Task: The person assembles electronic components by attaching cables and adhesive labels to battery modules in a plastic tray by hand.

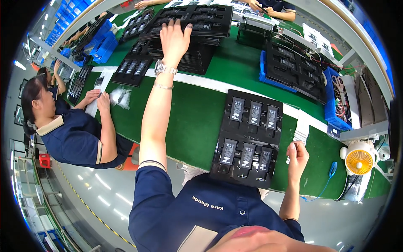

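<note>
My left hand [174,41] is stretched far forward, fingers spread, over a tall stack of black plastic trays [197,41]; whether the fingertips touch the top tray I cannot tell. In front of me lies a black tray [251,135] with several flat black batteries [247,156] in two rows of pockets. To its right, my right hand [298,154] is closed in a pinch on a white strip of small dark-marked labels [301,133], which lies partly on the green bench.
A blue bin [337,103] with scissors and wires stands at the right, by a white-and-yellow fan [359,161]. More battery trays [294,63] sit across the bench. At the left a co-worker [79,130] handles a white strip. A metal frame rises over the bench.
</note>
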`<state>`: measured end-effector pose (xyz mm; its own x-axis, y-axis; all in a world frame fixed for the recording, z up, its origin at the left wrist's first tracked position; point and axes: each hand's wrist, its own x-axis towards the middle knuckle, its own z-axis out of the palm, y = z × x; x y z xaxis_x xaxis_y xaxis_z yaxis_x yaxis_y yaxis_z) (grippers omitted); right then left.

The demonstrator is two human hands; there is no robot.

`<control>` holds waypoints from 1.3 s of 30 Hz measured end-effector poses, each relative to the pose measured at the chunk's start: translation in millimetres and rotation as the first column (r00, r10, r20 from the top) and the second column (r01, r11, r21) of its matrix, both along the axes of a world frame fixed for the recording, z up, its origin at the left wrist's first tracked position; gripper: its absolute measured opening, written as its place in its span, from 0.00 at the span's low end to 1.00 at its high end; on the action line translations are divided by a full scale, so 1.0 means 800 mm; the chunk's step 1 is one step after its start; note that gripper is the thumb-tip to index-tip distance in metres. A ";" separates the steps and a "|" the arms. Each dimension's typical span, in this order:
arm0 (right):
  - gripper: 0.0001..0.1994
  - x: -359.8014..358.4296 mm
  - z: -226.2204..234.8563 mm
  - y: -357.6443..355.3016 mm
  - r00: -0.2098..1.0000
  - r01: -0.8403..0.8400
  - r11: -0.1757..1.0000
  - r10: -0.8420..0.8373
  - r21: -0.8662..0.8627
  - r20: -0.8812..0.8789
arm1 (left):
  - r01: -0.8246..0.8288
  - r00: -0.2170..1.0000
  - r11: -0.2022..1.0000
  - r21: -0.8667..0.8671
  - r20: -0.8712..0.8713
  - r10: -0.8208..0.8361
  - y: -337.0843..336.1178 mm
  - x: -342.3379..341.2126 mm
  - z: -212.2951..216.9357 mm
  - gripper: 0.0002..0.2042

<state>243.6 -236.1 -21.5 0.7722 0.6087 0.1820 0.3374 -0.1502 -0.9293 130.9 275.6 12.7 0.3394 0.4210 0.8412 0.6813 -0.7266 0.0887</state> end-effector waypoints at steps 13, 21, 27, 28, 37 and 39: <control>0.09 -0.007 0.003 -0.001 0.997 -0.015 0.995 0.022 -0.098 0.072 | 0.107 0.991 0.991 -0.074 -0.074 -0.112 0.059 -0.020 -0.016 0.23; 0.09 -0.020 0.015 0.021 0.987 -0.135 0.970 0.150 -0.202 0.061 | 0.603 0.797 0.730 -0.322 0.282 -0.535 -0.156 -0.023 0.006 0.11; 0.04 -0.028 0.021 0.064 0.907 -0.315 0.930 0.354 -0.192 0.227 | 0.626 0.519 -0.311 -0.715 0.680 -0.519 -0.301 -0.050 -0.048 0.04; 0.04 -0.029 0.021 0.069 0.896 -0.340 0.921 0.379 -0.191 0.233 | 0.614 0.514 -0.339 -0.713 0.687 -0.513 -0.312 -0.051 -0.050 0.04; 0.05 -0.032 -0.009 0.083 0.858 -0.466 0.875 0.483 -0.130 0.172 | 0.478 0.524 -0.586 -0.654 0.748 -0.407 -0.359 -0.049 -0.068 0.06; 0.04 -0.036 -0.014 0.083 0.854 -0.470 0.877 0.481 -0.100 0.198 | 0.468 0.536 -0.609 -0.640 0.754 -0.379 -0.361 -0.049 -0.069 0.06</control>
<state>214.9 -170.1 -33.0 0.3330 0.9036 0.2695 0.5646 0.0379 -0.8245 91.5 -13.4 -42.2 0.9699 0.2003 -0.1388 0.0874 0.2461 0.9653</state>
